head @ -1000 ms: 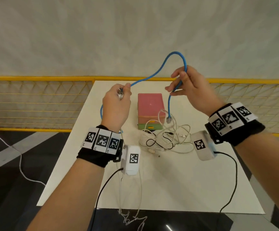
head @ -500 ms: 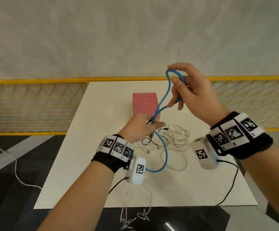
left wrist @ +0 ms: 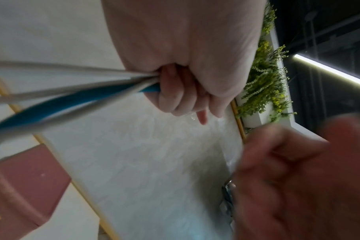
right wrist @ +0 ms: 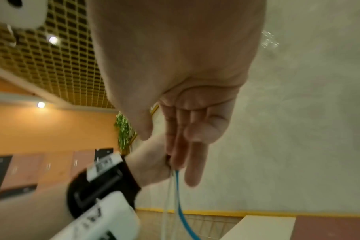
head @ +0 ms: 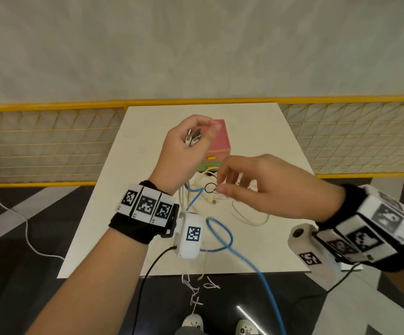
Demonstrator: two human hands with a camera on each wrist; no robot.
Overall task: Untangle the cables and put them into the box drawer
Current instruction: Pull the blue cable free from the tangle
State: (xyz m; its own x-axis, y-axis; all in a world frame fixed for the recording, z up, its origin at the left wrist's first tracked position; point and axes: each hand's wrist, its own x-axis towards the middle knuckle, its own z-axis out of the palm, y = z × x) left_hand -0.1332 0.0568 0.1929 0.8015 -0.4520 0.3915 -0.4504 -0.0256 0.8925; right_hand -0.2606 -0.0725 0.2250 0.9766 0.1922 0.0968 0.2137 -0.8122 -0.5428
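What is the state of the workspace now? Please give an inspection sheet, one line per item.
Surface: white table, partly covered.
Job's things: pink box with drawers at the far side; drawers look closed.
Clutter: nothing seen.
Grippers: left hand raised, grips a bunch of cable ends; right hand over the pile, fingers loosely bent, holds nothing.
Cables: blue cable loops off the near edge; white cables and a thin black cable tangled before the box.
Surroundings: yellow mesh fence, pale wall, dark floor.

A left hand (head: 184,151) grips cable plugs (head: 193,137) above a pink box (head: 220,139); the right hand (head: 263,187) hovers over tangled cables (head: 220,197).
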